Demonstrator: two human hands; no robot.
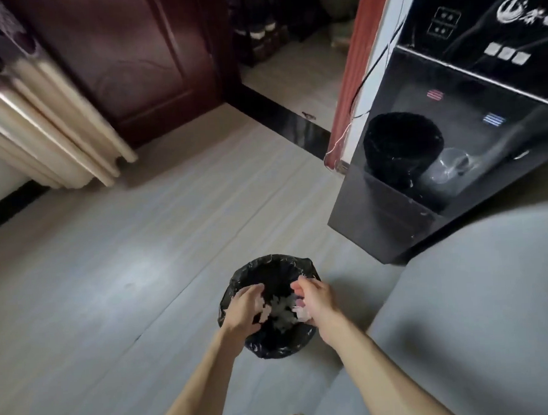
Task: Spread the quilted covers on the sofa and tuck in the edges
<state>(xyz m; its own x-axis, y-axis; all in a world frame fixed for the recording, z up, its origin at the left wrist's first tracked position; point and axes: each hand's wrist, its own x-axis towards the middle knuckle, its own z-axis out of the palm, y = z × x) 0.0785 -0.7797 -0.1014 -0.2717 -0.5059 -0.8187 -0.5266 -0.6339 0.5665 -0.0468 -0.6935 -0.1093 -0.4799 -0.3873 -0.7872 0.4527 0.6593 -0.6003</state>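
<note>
While both hands are held over a small round bin lined with a black plastic bag (267, 307) on the pale wood-look floor (94, 282), no part of the cover-spreading is being carried out. The left hand (245, 308) and the right hand (315, 301) are kept slightly apart above the bin's mouth, fingers loosely curled. Small whitish scraps are seen at the fingertips and in the bag below, blurred by motion; whether anything is truly pinched cannot be told. It is judged that litter is being shed into the bin as a side chore before the task proper.

No quilted cover can be made out anywhere in view. The only task thing shown is the grey upholstered sofa (481, 307), seen at the lower right just beside the bin, its rounded arm or seat edge bare and smooth. Too little of it is shown for its long axis to be settled with confidence; the visible edge is seen to run from the lower middle up toward the right, past a tall black glossy water dispenser (454, 138) standing behind it.

For the next move, the hands would need to be emptied and drawn off the bin, the body turned toward the sofa, and a cover found and taken by one edge with both hands.
</note>
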